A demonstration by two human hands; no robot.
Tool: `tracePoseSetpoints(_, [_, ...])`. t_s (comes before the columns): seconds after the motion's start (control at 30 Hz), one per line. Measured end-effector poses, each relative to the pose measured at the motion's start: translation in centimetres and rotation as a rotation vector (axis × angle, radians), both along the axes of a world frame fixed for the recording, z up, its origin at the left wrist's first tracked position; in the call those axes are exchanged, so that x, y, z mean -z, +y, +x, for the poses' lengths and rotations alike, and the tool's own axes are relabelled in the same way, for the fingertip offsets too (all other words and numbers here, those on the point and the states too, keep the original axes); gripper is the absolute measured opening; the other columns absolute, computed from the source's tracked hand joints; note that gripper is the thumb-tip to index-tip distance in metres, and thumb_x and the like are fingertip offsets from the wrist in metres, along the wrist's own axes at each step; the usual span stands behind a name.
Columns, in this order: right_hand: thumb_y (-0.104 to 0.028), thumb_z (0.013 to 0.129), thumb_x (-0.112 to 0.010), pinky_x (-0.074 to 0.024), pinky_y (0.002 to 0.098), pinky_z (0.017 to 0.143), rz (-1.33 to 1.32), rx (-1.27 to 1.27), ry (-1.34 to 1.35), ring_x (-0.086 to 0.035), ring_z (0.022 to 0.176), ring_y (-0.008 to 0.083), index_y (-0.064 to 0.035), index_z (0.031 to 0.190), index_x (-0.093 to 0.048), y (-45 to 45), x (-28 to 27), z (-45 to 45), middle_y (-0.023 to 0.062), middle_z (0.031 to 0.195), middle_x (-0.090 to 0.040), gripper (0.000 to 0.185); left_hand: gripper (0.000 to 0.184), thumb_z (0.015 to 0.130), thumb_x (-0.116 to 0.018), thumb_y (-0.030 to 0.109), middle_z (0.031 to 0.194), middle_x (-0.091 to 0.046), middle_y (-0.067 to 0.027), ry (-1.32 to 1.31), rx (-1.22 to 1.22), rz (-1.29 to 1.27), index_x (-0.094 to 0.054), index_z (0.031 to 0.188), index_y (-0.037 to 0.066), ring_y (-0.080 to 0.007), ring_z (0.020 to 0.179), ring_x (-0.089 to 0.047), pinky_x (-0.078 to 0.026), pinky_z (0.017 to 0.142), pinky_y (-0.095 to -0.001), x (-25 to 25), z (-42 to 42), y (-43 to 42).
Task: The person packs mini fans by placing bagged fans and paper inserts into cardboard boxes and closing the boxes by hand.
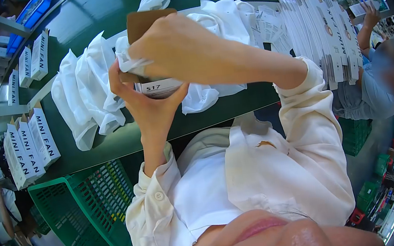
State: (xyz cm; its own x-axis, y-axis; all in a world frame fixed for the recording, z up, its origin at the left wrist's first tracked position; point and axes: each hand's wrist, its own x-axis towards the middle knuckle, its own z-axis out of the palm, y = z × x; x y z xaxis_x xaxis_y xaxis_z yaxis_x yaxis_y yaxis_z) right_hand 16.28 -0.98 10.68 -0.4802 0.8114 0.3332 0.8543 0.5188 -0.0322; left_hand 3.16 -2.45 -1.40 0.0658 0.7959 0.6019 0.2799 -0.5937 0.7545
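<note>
My left hand (142, 100) is wrapped around a small open box (159, 87) printed "S17", with thumb and fingers on opposite sides. The box's brown inner flap (145, 22) stands up at the far side. My right hand (167, 43), somewhat blurred, is closed over the box's opening. White bag material (125, 54) shows at its fingers; what is inside the bag is hidden. White-bagged items (96, 86) lie on the green table to the left, and more white bags (226, 18) lie beyond and right of my right hand.
Flattened MINI FAN boxes (316, 34) are stacked at the right, beside printed leaflets (271, 25). Standing MINI FAN boxes (28, 148) line the left edge. A green crate (57, 189) sits below the table's front edge. Another person (374, 81) works at the right.
</note>
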Motion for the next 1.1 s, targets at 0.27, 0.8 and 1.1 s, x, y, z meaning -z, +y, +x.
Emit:
tracePoseSetpoints(0.27, [-0.013, 0.075, -0.065, -0.0464, 0.0256, 0.062, -0.320, -0.252, 0.862, -0.055, 0.062, 0.0209, -0.0058, 0.081, -0.061, -0.5, 3.2, 1.0, 0.0075, 0.080, -0.061, 0.010, 0.106, 0.056, -0.088, 0.022, 0.135, -0.027, -0.0133, -0.017, 0.010, -0.020, -0.020, 0.137, 0.009, -0.0311, 0.114, -0.043, -0.038, 0.096, -0.0380, 0.1, 0.4, -0.2])
tracePoseSetpoints(0.8, [0.003, 0.081, -0.056, -0.0443, 0.0283, 0.092, 0.130, 0.488, 0.554, -0.060, 0.101, 0.0264, -0.0014, 0.106, -0.064, -8.1, 16.4, 18.4, 0.0086, 0.113, -0.064, 0.026, 0.103, 0.059, -0.087, 0.029, 0.136, -0.030, -0.0147, 0.125, -0.104, 0.045, -0.023, 0.137, 0.009, -0.0332, 0.119, -0.042, -0.037, 0.100, -0.0418, -0.1, -0.6, 0.6])
tracePoseSetpoints(1.1, [0.004, 0.078, -0.053, -0.0470, 0.0282, 0.085, 0.504, 0.266, 0.723, -0.063, 0.094, 0.0245, -0.0015, 0.111, -0.063, -3.9, 5.9, 8.5, 0.0094, 0.111, -0.065, 0.035, 0.097, 0.056, -0.086, 0.021, 0.130, -0.042, -0.0154, 0.066, 0.073, -0.005, -0.032, 0.135, 0.004, -0.0296, 0.105, -0.049, -0.041, 0.087, -0.0377, 0.1, 1.7, 1.6])
